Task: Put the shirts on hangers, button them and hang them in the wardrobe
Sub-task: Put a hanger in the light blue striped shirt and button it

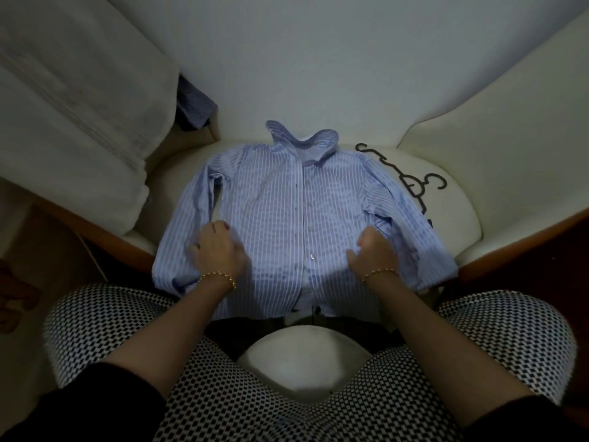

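Shirt: a light-blue and white striped long-sleeved shirt (280, 212) lies flat, front up, on the white padded seat (459, 218). Its collar points away from the person, its hem hangs over the near edge, and its sleeves are folded down along the sides.
Placket: the two front panels meet down the middle, where small white buttons show.
Left hand (220, 247): knuckles up and fingers bent down onto the shirt's left side, near the sleeve. Whether it pinches cloth or only presses cannot be told.
Right hand (373, 250): clenched on the shirt's right side, with a fold of cloth bunched at the thumb.
Hanger: a thin black plastic hanger (418, 194) lies on the seat just beside the shirt's right shoulder, part of it under the sleeve.
Wrists: a gold bead bracelet (220, 277) on each.
Other cloth: a dark blue checked garment (194, 103) is tucked behind a white pillow (79, 106), well apart from the hands.
Lap: black-and-white patterned trousers (127, 330).
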